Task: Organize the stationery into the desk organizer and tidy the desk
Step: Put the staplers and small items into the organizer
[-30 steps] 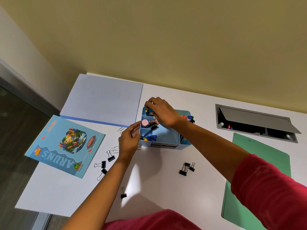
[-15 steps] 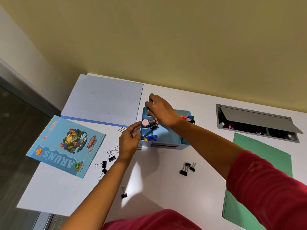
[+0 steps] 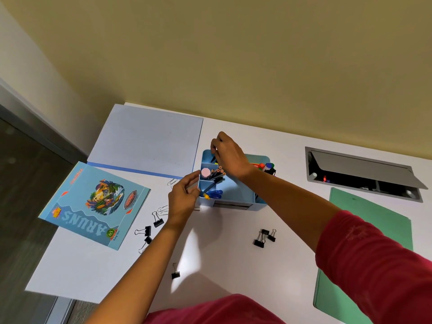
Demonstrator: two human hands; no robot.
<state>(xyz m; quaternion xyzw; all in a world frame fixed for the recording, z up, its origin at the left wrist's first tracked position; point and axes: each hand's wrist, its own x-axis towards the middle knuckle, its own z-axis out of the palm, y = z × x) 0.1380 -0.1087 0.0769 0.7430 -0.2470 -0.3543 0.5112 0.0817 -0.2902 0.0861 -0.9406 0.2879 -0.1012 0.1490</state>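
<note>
The light blue desk organizer is standing on the white table, near the back and about in the middle. The left hand is gripping its front left corner, with the thumb and fingers clamped on the wall. The right hand is reaching over the back left compartment, and its fingers are closing together on a thin dark pen that is pointing down into this compartment. In the middle left compartment a bundle of pencils is standing beside a round pink thing; I cannot tell what it is. In the front left compartment a blue pen is lying tilted. At the back right, markers with coloured caps are sticking out. Black binder clips are lying on the table in front of the organizer, and more of them are lying left of the left arm, with paper clips nearby. A blue booklet is hanging over the left edge of the table, a pale blue folder is lying at the back left, and a green folder is lying on the right, below an open cable hatch.
</note>
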